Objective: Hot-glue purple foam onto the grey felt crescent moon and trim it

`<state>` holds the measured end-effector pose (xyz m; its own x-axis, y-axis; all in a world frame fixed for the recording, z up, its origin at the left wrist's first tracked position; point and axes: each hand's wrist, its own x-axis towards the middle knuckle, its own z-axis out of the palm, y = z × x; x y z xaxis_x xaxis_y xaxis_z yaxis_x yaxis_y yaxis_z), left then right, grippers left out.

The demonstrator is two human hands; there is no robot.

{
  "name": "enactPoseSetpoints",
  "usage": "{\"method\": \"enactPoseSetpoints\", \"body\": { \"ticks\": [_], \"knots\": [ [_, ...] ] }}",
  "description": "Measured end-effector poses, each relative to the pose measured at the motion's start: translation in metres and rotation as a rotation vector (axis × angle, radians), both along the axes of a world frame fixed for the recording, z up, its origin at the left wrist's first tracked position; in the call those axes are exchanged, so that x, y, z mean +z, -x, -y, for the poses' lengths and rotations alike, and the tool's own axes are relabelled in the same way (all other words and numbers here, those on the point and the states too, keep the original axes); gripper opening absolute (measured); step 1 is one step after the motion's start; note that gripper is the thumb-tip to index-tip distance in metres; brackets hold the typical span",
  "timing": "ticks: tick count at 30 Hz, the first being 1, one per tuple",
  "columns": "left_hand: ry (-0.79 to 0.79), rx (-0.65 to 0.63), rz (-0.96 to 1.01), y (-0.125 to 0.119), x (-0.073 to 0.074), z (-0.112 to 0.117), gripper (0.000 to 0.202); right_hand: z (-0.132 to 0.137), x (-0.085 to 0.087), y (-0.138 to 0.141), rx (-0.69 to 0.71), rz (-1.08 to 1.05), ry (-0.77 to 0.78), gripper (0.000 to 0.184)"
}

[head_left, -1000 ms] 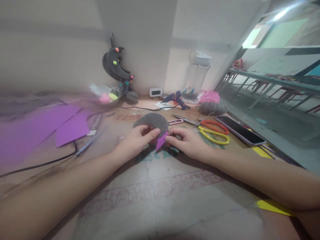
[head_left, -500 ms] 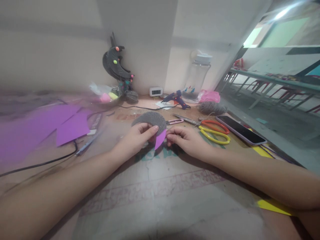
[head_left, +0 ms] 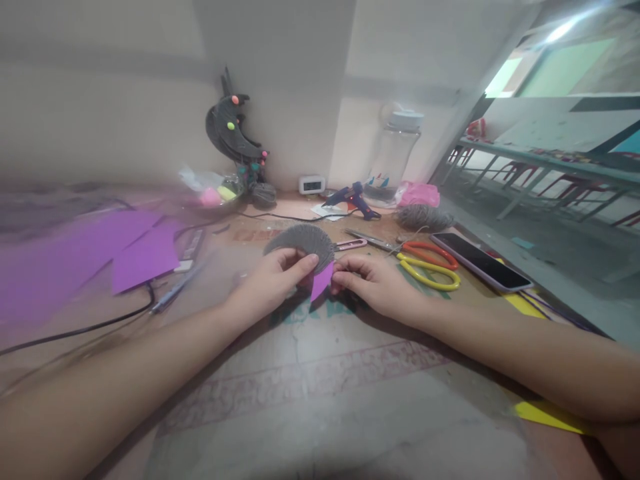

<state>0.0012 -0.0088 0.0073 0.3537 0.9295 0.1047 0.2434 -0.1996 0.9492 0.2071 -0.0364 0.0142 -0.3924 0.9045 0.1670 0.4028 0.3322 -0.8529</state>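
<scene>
The left hand (head_left: 273, 283) clamps the grey yarn-wrapped purple paper half-disc (head_left: 300, 241) upright just above the surface (head_left: 320, 400), thumb in front, which steadies it. The right hand (head_left: 373, 283) pinches its bare purple corner beside the left thumb. The orange-and-yellow scissors (head_left: 430, 263) lie near. Against the frame half a second ago, the grips and position are nearly unchanged.
</scene>
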Motion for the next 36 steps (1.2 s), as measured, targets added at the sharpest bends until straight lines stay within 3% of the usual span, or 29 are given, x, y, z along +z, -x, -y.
{"method": "enactPoseSetpoints", "body": {
  "ticks": [7, 13, 20, 25, 31, 36],
  "knots": [
    [0.004, -0.009, -0.028, 0.0008, 0.0021, 0.0044, 0.035, 0.0003, 0.0024, -0.0008, 0.019, 0.030, 0.004, 0.028],
    [-0.139, -0.063, -0.028, 0.0002, 0.0051, 0.0058, 0.038, -0.0010, 0.0036, 0.0010, 0.003, -0.043, 0.130, 0.030],
    [-0.104, -0.054, -0.048, -0.0001, 0.0055, 0.0056, 0.033, -0.0026, 0.0017, 0.0005, 0.019, -0.104, 0.175, 0.034],
    [-0.060, -0.055, -0.033, 0.0004, 0.0037, 0.0057, 0.033, -0.0014, 0.0014, 0.0003, 0.026, -0.044, 0.143, 0.032],
    [-0.137, -0.065, -0.020, 0.0010, 0.0072, 0.0067, 0.032, -0.0001, 0.0022, 0.0001, 0.025, -0.003, 0.117, 0.030],
    [-0.091, -0.100, 0.072, 0.0000, 0.0051, 0.0048, 0.032, 0.0024, 0.0037, 0.0006, -0.059, 0.074, -0.070, 0.026]
  ]
}}
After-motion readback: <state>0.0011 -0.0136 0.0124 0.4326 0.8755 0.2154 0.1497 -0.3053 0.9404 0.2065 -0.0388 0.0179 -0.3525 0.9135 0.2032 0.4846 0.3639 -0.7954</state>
